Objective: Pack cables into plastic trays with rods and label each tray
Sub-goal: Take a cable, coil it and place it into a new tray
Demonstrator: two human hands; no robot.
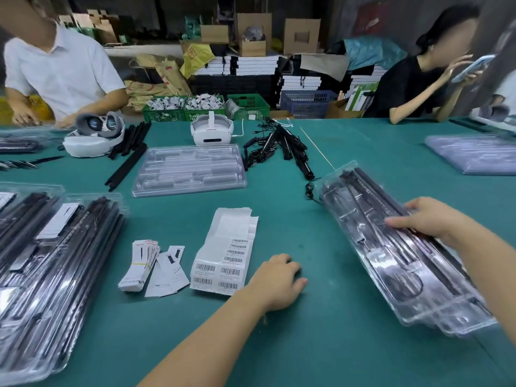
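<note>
- A filled tray (396, 247) is lying slantwise at the right of the table (321, 344), the right hand (427, 219) resting on its far edge.
- The left hand (276, 280) is sitting on the table between that tray and the barcode label sheet (223, 263).
- Paper cards (156, 269) are lying just left of the sheet.
- Packed trays (53, 269) are stacking up at the far left.
- An empty tray (190, 169) is lying behind the sheet, loose rods (128, 155) to its left, a cable pile (279, 149) to its right.
- Two headsets (211, 132) are sitting behind these.

Bare surface (293, 219) runs between the labels (223, 255) and filled tray (391, 247); cables (279, 149) block farther ahead.
</note>
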